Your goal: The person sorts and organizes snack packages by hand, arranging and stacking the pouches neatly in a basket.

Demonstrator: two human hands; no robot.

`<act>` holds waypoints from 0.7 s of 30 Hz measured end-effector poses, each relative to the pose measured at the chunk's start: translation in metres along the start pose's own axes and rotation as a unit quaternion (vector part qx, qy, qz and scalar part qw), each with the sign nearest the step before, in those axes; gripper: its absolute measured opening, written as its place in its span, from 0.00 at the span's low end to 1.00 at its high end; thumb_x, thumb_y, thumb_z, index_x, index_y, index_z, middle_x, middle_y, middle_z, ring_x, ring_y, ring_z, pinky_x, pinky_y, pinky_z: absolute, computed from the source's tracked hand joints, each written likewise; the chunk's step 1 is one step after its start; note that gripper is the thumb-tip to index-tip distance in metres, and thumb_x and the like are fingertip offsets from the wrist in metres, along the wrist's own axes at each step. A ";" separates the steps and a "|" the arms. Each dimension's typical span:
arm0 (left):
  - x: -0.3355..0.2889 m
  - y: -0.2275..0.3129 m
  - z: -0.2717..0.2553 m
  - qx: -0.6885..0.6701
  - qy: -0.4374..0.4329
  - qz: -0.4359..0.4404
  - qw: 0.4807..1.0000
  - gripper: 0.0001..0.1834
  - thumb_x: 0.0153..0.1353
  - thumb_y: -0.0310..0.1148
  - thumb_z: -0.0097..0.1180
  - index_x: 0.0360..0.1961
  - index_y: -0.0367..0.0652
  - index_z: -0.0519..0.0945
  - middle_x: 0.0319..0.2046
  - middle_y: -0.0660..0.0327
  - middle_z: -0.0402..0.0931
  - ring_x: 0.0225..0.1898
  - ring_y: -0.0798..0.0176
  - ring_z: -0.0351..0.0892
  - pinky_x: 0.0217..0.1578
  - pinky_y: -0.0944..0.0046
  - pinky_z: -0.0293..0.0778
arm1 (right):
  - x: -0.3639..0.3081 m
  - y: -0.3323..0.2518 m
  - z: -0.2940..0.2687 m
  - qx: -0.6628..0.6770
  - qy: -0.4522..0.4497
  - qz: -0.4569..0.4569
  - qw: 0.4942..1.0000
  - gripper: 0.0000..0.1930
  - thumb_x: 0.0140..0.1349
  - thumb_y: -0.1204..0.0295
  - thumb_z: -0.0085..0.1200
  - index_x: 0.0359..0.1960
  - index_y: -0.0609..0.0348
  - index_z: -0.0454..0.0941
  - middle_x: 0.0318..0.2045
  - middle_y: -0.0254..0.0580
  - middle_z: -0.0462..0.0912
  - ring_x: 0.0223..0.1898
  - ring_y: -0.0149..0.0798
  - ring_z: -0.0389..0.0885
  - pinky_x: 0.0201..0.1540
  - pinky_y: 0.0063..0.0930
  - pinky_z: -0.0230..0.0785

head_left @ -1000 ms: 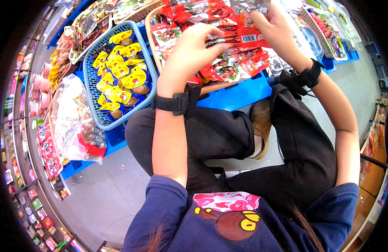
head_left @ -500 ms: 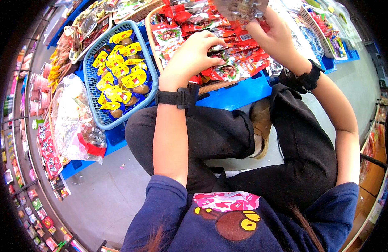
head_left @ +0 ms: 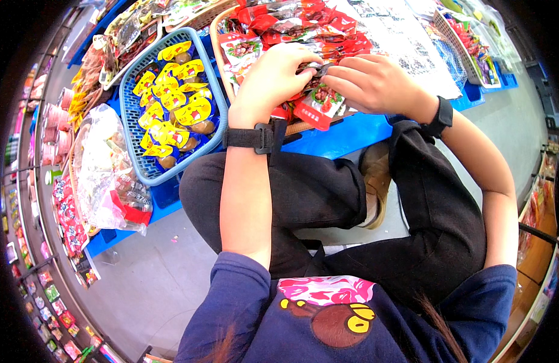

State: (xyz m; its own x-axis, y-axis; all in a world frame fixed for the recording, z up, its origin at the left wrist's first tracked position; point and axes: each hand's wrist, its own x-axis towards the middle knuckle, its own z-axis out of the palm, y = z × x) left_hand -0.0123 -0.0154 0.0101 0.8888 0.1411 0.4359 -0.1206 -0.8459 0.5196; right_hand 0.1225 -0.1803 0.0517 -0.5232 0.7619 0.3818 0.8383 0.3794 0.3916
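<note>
My left hand (head_left: 278, 77) and my right hand (head_left: 374, 81) meet over a basket (head_left: 221, 60) filled with red snack packets (head_left: 319, 104). Both hands pinch one small dark-and-red packet (head_left: 319, 71) between their fingertips, just above the pile. Each wrist carries a black strap. I crouch in black trousers in front of the low blue shelf edge (head_left: 346, 134).
A blue basket (head_left: 132, 115) of yellow packets stands to the left, beside a clear plastic bag of goods (head_left: 101, 166). More baskets and a white net bag (head_left: 406, 36) lie at the back right. Shelves of small packets curve along the left; grey floor lies below.
My right hand has come down from the upper edge toward my left hand, and both hands now hold a packet together nearer the basket's front rim.
</note>
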 end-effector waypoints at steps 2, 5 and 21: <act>-0.001 0.000 0.001 -0.008 0.011 -0.012 1.000 0.13 0.53 0.29 0.56 0.41 0.40 0.81 0.38 0.52 0.79 0.42 0.51 0.78 0.46 0.58 0.72 | 0.002 -0.016 0.002 0.022 -0.036 0.052 0.998 0.12 0.47 0.67 0.53 0.33 0.58 0.74 0.28 0.36 0.77 0.31 0.35 0.80 0.30 0.27 0.73; -0.001 0.002 0.002 -0.020 0.018 -0.030 0.999 0.13 0.52 0.29 0.55 0.39 0.40 0.81 0.37 0.51 0.79 0.42 0.49 0.77 0.45 0.56 0.72 | 0.005 -0.035 -0.006 -0.072 -0.157 0.088 0.981 0.10 0.48 0.69 0.53 0.31 0.63 0.76 0.27 0.39 0.78 0.30 0.36 0.80 0.26 0.28 0.73; -0.001 0.001 -0.004 0.032 0.046 -0.066 0.996 0.11 0.54 0.27 0.55 0.40 0.40 0.82 0.36 0.51 0.80 0.39 0.51 0.80 0.43 0.60 0.74 | 0.008 -0.022 -0.011 0.019 -0.220 0.165 0.961 0.08 0.51 0.74 0.52 0.33 0.65 0.76 0.21 0.45 0.80 0.25 0.42 0.83 0.24 0.33 0.75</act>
State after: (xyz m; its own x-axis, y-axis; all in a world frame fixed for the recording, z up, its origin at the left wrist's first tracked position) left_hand -0.0148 -0.0142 0.0136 0.8502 0.2976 0.4344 0.0253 -0.8471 0.5308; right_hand 0.0978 -0.1881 0.0553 -0.1185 0.9893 0.0848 0.9569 0.0910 0.2758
